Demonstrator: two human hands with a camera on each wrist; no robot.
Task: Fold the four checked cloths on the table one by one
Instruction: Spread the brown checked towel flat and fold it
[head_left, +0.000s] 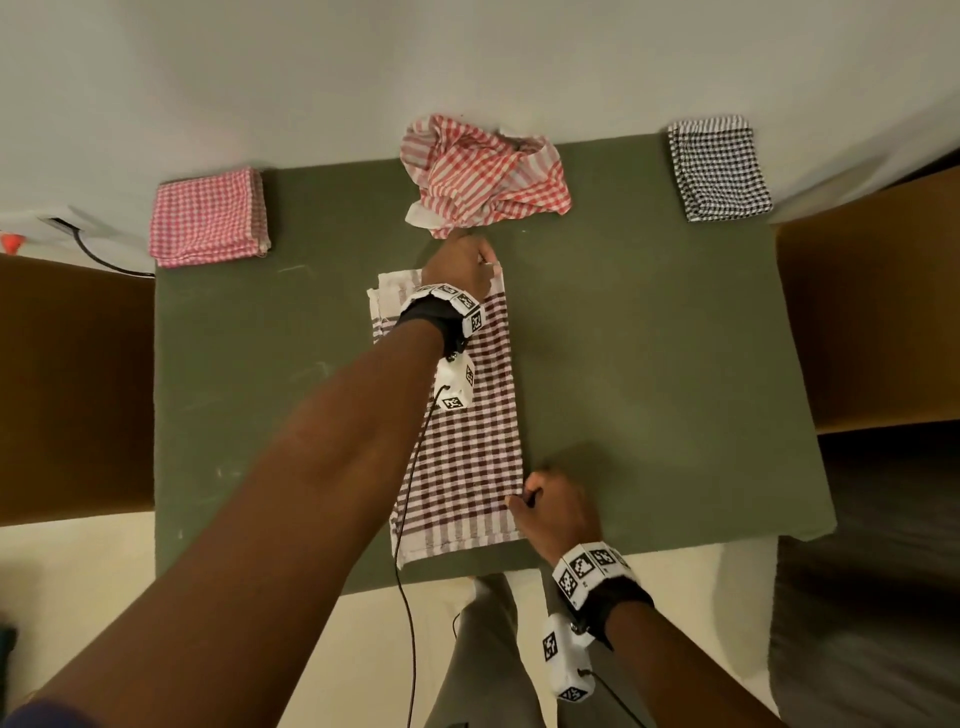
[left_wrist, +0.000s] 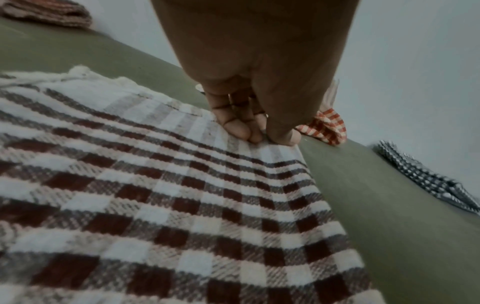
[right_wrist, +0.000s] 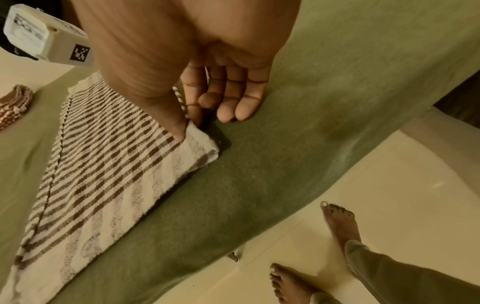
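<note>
Brown-checked cloth (head_left: 470, 441) lies as a long narrow strip down the middle of the head view, running from just below centre-top to near the table's (head_left: 675, 364) front edge, with a second layer showing along its left side. Your left hand (head_left: 460, 267) reaches across to the strip's far right corner; in the left wrist view the fingers (left_wrist: 235, 125) and thumb close together on the cloth's white border, pinching it against the green surface. Your left forearm stretches diagonally from the lower left of the head view, crossing over the strip.

Your right hand (head_left: 558, 506) sits at the near right corner. In the right wrist view the thumb (right_wrist: 166, 115) presses on top of the corner and the index finger tucks beneath the edge, so you hold that corner in a pinch, while the other fingers hang loosely curled with their tips resting on the table. The wrist is bent, and the forearm comes up from the lower right of the head view.

Beyond your left hand, at top centre, a red-checked cloth (head_left: 485, 174) lies crumpled. A pink-checked cloth (head_left: 208, 215) sits folded at the upper left corner of the table, and a black-checked cloth (head_left: 717, 166) sits folded at the upper right. Bands with black-and-white markers (head_left: 592, 569) circle both wrists.
</note>
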